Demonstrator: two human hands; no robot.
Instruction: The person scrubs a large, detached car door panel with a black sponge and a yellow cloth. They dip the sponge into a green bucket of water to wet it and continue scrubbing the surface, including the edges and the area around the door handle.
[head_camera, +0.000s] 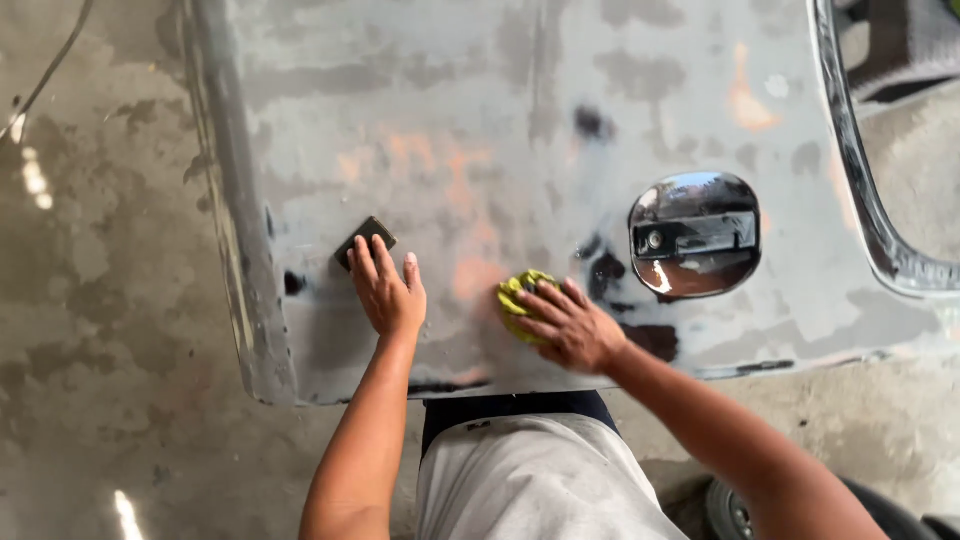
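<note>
Left hand (387, 290) presses a dark sanding block (364, 241) (at its 11 o'clock) flat-fingered; right hand (568, 325), grip spread, pins a yellow cloth (520, 297) to the grey car door (520, 120).

1. The car door panel (560, 110) is matt grey, sanded metal, patchy with dull orange filler and darker bare spots.
2. The door handle recess (695, 235) is glossy, mirror-like metal around a black handle.
3. The yellow cloth (520, 300) under the right hand (570, 325) looks soft and crumpled.
4. The small block (364, 240) under the left hand (388, 290) is dark and matt.
5. The concrete floor (100, 300) is rough, stained, with a wet sheen.
</note>
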